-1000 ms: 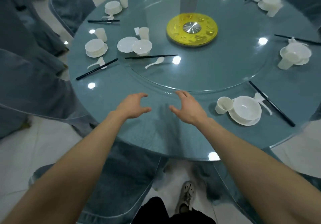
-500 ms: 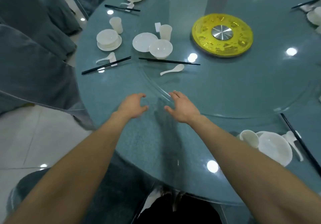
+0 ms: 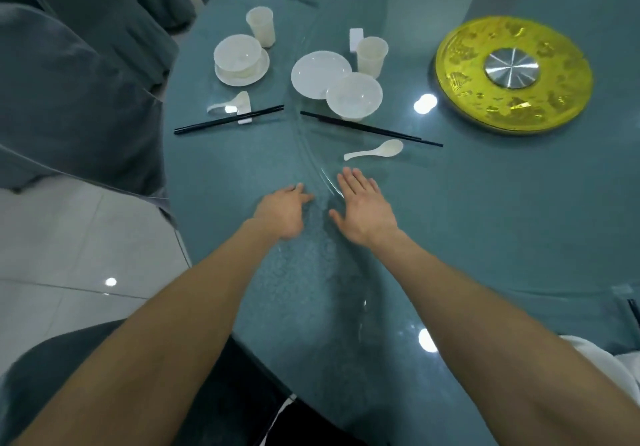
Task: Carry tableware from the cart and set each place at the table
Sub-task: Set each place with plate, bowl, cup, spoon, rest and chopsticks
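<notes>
The left hand (image 3: 282,211) and right hand (image 3: 363,208) hover open and empty over the desk (image 3: 485,237). They are flatter than a second ago and nearer the loose spoon (image 3: 375,150), chopsticks (image 3: 370,129) and bowl (image 3: 354,96) at twelve o'clock, likely the next pickup.

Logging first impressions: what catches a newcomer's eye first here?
The bright yellow disc with a steel hub, upper right on the teal table. Then the left hand and right hand, open and empty, stretched out at centre just short of a white spoon and black chopsticks.
</notes>
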